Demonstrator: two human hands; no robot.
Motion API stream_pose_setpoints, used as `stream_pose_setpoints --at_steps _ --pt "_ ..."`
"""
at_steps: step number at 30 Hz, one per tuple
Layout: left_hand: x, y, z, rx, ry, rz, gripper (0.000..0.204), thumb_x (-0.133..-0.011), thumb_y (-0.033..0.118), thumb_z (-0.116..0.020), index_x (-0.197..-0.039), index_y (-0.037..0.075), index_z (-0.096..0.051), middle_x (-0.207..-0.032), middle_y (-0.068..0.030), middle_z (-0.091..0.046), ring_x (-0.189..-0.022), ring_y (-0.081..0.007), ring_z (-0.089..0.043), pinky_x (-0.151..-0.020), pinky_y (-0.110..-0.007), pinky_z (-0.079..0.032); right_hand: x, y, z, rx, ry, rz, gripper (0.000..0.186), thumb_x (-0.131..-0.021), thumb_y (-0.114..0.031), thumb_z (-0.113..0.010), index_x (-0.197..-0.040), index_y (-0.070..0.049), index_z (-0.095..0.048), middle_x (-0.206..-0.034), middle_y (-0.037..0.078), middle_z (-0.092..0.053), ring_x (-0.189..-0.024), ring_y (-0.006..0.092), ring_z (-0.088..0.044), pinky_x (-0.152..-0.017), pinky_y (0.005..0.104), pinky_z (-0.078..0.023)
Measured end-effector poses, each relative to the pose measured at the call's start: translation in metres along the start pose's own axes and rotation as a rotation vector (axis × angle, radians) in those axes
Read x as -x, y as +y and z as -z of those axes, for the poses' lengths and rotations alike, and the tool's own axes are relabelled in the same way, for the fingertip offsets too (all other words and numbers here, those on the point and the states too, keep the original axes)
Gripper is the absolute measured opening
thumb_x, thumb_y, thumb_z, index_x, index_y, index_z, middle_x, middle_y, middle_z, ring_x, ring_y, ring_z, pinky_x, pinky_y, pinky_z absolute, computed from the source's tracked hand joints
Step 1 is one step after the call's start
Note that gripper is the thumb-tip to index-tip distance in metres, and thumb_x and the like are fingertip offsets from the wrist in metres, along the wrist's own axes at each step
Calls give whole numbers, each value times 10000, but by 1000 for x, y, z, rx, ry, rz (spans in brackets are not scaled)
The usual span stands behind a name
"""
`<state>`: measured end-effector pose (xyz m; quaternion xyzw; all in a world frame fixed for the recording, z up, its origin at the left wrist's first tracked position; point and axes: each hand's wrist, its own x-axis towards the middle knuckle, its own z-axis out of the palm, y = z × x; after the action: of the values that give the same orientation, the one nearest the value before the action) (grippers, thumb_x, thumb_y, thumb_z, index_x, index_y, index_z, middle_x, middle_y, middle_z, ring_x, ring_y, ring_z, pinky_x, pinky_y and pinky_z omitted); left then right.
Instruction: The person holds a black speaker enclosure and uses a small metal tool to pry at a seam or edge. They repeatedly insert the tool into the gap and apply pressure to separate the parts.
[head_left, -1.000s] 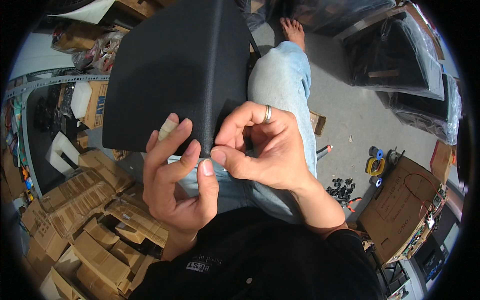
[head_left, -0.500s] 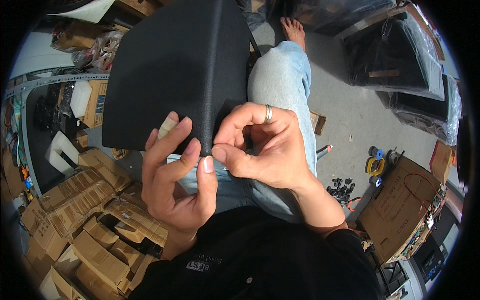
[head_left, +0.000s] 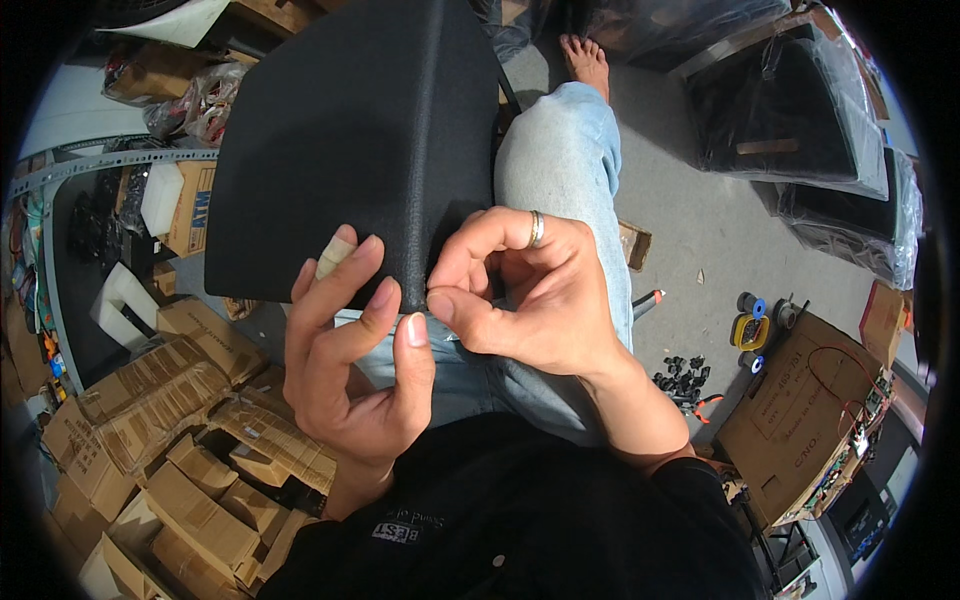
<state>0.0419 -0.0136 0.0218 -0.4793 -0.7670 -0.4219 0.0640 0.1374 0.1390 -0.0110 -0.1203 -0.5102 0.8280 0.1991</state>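
Bright; soft shadow across the black box (head_left: 345, 150); edges bowed, rim dark.

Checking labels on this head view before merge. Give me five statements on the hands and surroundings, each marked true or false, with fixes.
1. The left hand and right hand are both at the near corner of the black box. True.
2. The ring is on the left hand. False: it is on the right hand.
3. A beige wrap is around one of the left hand's fingers. True.
4. The yellow container is among the cardboard boxes on the left. False: the yellow container is on the right, by two blue-centred spools.
5. A bare foot shows near the top of the view. True.
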Motion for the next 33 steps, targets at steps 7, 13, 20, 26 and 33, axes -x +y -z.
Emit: stream_pose_setpoints --at_steps 7,13,20,26,33 --pt "1 -1 0 -14 -8 -16 272 -861 39 -706 -1130 63 -676 -1265 -184 -705 -1258 -357 -652 -1111 -493 -447 0 2 0 -5 -9 10 175 -794 73 -803 -922 -14 -721 -807 -15 -681 -712 23 -586 -650 194 -452" --pt "0 -2 1 -8 -18 -18 277 -863 35 -697 -1137 63 -674 -1272 -185 -701 -1258 -363 -651 -1114 -496 -445 -1 2 -2 -24 2 29 153 -804 34 -806 -925 -14 -725 -790 -40 -682 -705 -1 -571 -628 177 -432" --pt "1 -2 2 -36 -19 -24 277 -859 31 -693 -1133 62 -671 -1275 -189 -700 -1251 -361 -656 -1114 -493 -449 -1 -1 0 -14 -7 -40 176 -795 67 -813 -916 -23 -723 -810 -24 -677 -721 18 -569 -651 195 -442" --pt "1 -1 1 -29 -17 -16 274 -862 39 -697 -1134 63 -672 -1274 -191 -699 -1251 -360 -656 -1113 -496 -447 -1 -1 0 -21 -20 16 168 -807 64 -803 -929 -19 -723 -814 -25 -675 -718 17 -561 -643 196 -431" --pt "-1 5 4 -10 -63 14 237 -893 6 -670 -1126 39 -646 -1302 -203 -665 -1298 -384 -613 -1155 -532 -403 -2 -1 2 -60 -26 -68 159 -822 69 -797 -929 -21 -720 -802 -26 -672 -709 20 -575 -639 191 -440"
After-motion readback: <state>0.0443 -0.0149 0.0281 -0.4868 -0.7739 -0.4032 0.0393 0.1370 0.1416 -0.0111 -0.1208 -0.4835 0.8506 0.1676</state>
